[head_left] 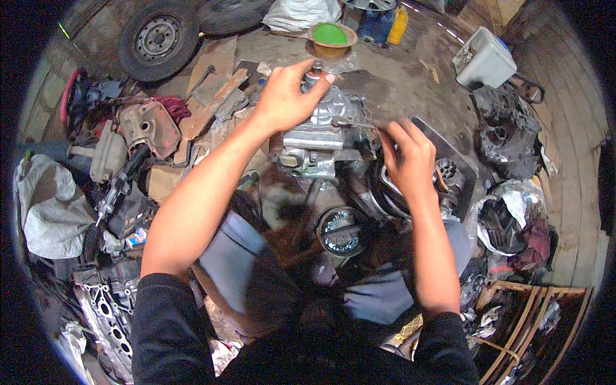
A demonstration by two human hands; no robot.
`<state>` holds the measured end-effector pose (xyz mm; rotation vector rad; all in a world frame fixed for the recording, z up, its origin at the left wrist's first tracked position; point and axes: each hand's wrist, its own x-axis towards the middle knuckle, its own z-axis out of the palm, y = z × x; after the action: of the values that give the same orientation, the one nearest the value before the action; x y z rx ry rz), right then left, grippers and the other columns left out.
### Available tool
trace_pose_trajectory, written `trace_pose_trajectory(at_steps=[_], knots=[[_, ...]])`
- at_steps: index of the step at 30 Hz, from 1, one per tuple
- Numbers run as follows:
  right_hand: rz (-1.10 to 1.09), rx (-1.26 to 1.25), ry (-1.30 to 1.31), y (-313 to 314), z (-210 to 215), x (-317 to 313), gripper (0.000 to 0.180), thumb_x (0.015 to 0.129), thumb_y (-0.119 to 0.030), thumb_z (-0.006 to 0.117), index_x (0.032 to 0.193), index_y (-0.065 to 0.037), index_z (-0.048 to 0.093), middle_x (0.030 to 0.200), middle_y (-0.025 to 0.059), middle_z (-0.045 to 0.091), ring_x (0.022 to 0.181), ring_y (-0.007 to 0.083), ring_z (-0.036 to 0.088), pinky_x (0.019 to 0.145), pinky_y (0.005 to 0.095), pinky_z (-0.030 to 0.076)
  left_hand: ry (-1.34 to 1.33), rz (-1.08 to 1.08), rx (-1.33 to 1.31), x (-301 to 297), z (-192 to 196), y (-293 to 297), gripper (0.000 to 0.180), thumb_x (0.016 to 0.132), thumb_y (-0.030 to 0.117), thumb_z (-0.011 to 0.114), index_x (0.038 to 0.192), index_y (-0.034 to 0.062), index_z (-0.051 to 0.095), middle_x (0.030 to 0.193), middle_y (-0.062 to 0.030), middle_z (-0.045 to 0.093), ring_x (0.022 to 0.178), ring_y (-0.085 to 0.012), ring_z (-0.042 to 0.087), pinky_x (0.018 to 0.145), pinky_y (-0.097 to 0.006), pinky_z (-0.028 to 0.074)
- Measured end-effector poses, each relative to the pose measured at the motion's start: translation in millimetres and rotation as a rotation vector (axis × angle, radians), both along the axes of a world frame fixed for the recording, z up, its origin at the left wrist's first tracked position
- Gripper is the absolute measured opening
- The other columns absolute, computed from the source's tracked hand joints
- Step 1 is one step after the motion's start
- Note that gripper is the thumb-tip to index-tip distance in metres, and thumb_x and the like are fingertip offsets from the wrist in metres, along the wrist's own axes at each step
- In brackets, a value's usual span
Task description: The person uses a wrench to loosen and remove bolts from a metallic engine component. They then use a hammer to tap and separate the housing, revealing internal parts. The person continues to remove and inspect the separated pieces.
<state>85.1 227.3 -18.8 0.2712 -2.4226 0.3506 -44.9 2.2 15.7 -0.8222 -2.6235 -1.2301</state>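
In front of me stands a silver metal gearbox housing [312, 138] with a narrow neck at its far end. My left hand [289, 95] grips the far end of that neck, thumb and fingers closed around its tip [317, 66]. A wrench [353, 122] reaches from my right hand [409, 156] leftward to the housing's right side. Its left end lies over the housing; whether it sits on a bolt is too small to tell. The fingers of my right hand pinch its other end. Below the housing, between my legs, is a round dark part [341, 231] with a bar across it.
Two tyres [158, 40] lean at the back left, and a bowl with a green inside [329, 35] stands beyond the housing. A white plastic container [484, 59] is at the far right. Dark engine parts [507, 131] lie right, a cylinder head [106, 317] lower left.
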Motion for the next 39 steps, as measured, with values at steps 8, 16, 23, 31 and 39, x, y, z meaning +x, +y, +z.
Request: trace_pose_trajectory(at_steps=[8,16,23,31,39], knots=[[0.159,-0.041,0.151,-0.8,20.7,7.1,0.022,0.079,0.001,0.076,0.1,-0.004,0.073,0.084,0.0115,0.064,0.071,0.0284,0.064,0.063,0.0366,0.051,0.068,0.061,0.006,-4.6,-13.3,-2.2,0.057,0.093,0.047,0.065,0.124,-0.0015,0.066,0.117,-0.024,0.068,0.112,-0.0392,0.061,0.101,-0.044,0.045],[0.192,0.091,0.091,-6.3,29.1,28.7,0.04,0.069,-0.008,0.076,0.108,-0.014,0.074,0.088,0.0093,0.061,0.077,0.0285,0.065,0.063,0.0402,0.053,0.028,0.002,0.038,0.6,-5.2,-1.4,0.061,0.093,0.049,0.064,0.125,-0.0019,0.064,0.118,-0.0242,0.068,0.112,-0.0394,0.061,0.1,-0.044,0.045],[0.275,0.065,0.061,-31.8,38.4,38.0,0.036,0.071,-0.001,0.079,0.106,-0.008,0.074,0.077,0.0089,0.056,0.064,0.0248,0.06,0.054,0.0364,0.047,0.031,0.007,0.002,-1.3,-4.9,-0.1,0.06,0.092,0.049,0.065,0.125,-0.002,0.065,0.115,-0.0251,0.068,0.108,-0.0398,0.063,0.099,-0.044,0.046],[-0.03,0.027,-0.029,12.1,3.5,-0.6,0.033,0.078,-0.008,0.073,0.109,-0.017,0.074,0.101,0.014,0.065,0.085,0.0346,0.068,0.071,0.0428,0.055,0.078,0.044,-0.027,-2.0,-6.4,1.2,0.062,0.092,0.049,0.064,0.124,-0.004,0.064,0.115,-0.0254,0.068,0.109,-0.0404,0.063,0.099,-0.045,0.047],[-0.039,-0.422,-0.07,11.8,11.1,-1.5,0.023,0.087,-0.011,0.073,0.109,-0.006,0.074,0.096,0.0155,0.069,0.08,0.0313,0.069,0.072,0.0395,0.053,0.012,0.017,0.011,-0.8,-3.5,-0.8,0.059,0.093,0.048,0.064,0.125,-0.0011,0.065,0.116,-0.0241,0.069,0.113,-0.0397,0.062,0.1,-0.045,0.045]])
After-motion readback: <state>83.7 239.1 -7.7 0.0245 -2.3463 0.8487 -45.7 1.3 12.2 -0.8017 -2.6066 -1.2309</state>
